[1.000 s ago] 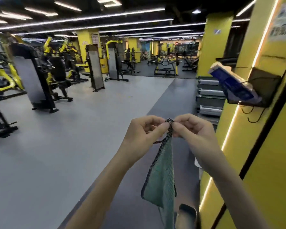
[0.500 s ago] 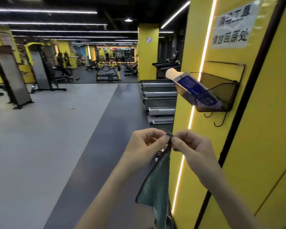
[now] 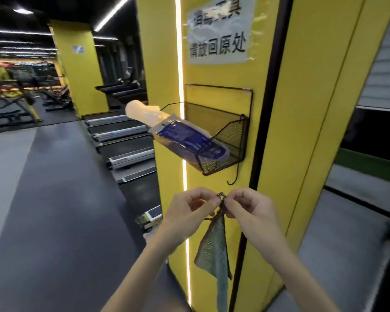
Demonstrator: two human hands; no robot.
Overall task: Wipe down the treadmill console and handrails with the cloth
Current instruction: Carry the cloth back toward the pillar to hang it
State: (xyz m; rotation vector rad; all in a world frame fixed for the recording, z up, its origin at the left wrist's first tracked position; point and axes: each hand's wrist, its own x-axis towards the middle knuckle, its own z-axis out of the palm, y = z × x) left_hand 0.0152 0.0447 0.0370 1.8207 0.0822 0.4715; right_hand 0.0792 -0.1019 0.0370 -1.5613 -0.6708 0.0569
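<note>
Cloth, its loop pinched tight by fingers of left hand and right hand, likely needs that loop spread open to catch the hook above.

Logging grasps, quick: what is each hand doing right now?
Left hand: pinching the top corner of the green cloth.
Right hand: pinching the same corner.

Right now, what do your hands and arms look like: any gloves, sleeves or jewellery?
The left hand and right hand are bare: no gloves, rings or markings show. The left forearm and right forearm carry no watch or band, and no sleeve comes into view before the frame's edge.
</note>
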